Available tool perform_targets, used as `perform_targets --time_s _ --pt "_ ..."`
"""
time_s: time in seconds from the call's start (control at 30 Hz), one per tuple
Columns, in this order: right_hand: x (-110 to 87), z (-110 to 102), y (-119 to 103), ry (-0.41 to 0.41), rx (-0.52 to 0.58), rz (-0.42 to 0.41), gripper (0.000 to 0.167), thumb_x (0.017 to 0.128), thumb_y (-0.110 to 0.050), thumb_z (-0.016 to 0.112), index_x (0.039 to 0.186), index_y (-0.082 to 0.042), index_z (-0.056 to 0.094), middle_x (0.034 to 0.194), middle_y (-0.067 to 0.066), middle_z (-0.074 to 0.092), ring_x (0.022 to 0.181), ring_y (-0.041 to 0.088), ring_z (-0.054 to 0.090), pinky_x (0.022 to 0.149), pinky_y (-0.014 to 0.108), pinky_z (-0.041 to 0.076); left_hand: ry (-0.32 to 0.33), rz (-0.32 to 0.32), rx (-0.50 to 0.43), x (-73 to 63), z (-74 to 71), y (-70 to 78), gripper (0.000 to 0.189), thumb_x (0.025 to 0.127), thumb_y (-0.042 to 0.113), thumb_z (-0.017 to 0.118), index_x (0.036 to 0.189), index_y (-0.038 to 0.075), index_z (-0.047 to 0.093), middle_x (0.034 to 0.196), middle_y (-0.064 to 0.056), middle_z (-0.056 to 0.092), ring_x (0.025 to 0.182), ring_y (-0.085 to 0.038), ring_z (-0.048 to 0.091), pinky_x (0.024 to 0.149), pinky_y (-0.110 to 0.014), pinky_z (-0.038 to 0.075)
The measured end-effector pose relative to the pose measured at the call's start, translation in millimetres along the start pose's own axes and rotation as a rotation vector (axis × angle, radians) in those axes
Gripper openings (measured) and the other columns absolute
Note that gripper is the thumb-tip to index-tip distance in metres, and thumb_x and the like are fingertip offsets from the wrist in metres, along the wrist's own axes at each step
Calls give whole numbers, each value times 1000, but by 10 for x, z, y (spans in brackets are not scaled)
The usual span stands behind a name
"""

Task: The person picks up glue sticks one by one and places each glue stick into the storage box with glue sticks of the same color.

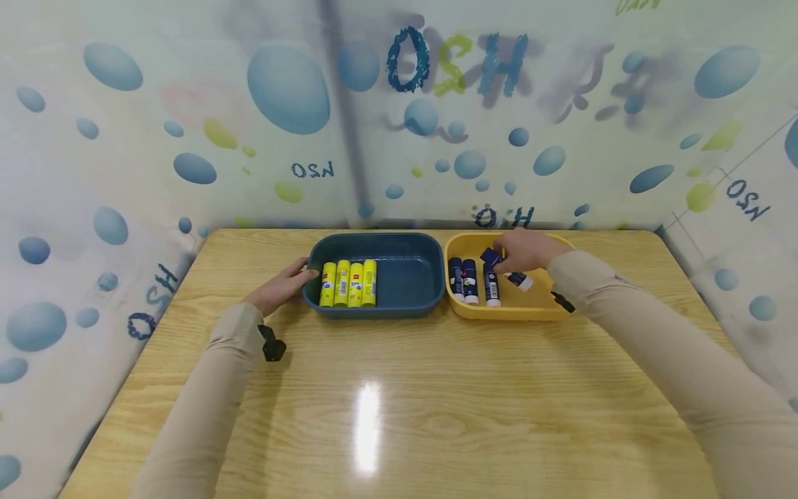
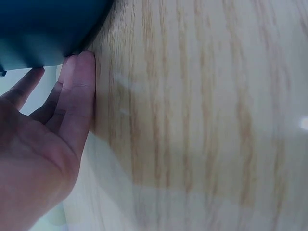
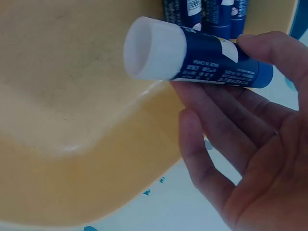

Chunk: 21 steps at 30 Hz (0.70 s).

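Observation:
My right hand (image 1: 528,251) pinches a dark blue glue stick (image 3: 214,55) with a white end, thumb on one side and fingers on the other. It holds the stick tilted over the yellow bin (image 1: 511,313), and the fingers hide its middle in the head view. Three similar blue glue sticks (image 1: 470,283) lie side by side at that bin's left end. My left hand (image 1: 280,287) rests against the left end of the blue bin (image 1: 374,313), its fingers (image 2: 79,91) fairly straight along the outer wall. Several yellow glue sticks (image 1: 355,284) lie in a row in the blue bin's left half.
Both bins stand next to each other at the back of the wooden table (image 1: 436,388). A patterned curtain (image 1: 399,138) with blue and green spots hangs right behind them. Black straps or mounts (image 1: 271,344) show at the wrists.

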State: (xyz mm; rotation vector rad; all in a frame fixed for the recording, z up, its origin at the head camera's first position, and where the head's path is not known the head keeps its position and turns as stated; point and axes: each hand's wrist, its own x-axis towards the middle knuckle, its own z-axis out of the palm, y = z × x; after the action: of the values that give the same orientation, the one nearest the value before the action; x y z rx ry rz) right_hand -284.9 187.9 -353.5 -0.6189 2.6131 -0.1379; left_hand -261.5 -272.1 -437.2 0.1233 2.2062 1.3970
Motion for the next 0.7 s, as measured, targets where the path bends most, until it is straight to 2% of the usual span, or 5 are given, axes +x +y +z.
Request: perform_targets --time_s 0.27,0.5,0.7 --pt "186 63 76 -86 62 144 36 88 -21 68 110 6 63 90 10 65 75 22 59 72 34 52 -10 5 -24 -6 5 2 64 102 36 40 154 8 15 146 -26 32 124 -33 45 98 -42 40" --pt "238 91 104 -211 195 261 39 91 -24 66 113 7 57 83 7 67 66 16 63 57 22 44 -4 0 -25 -23 24 15 65 101 36 40 155 9 13 148 -26 30 125 -33 44 100 -42 39" --pt "234 91 71 -271 285 293 45 93 -24 62 120 11 52 76 7 71 66 14 67 56 23 47 5 -6 -16 -1 13 4 65 101 36 40 154 9 14 148 -25 30 126 -35 42 101 -44 38"
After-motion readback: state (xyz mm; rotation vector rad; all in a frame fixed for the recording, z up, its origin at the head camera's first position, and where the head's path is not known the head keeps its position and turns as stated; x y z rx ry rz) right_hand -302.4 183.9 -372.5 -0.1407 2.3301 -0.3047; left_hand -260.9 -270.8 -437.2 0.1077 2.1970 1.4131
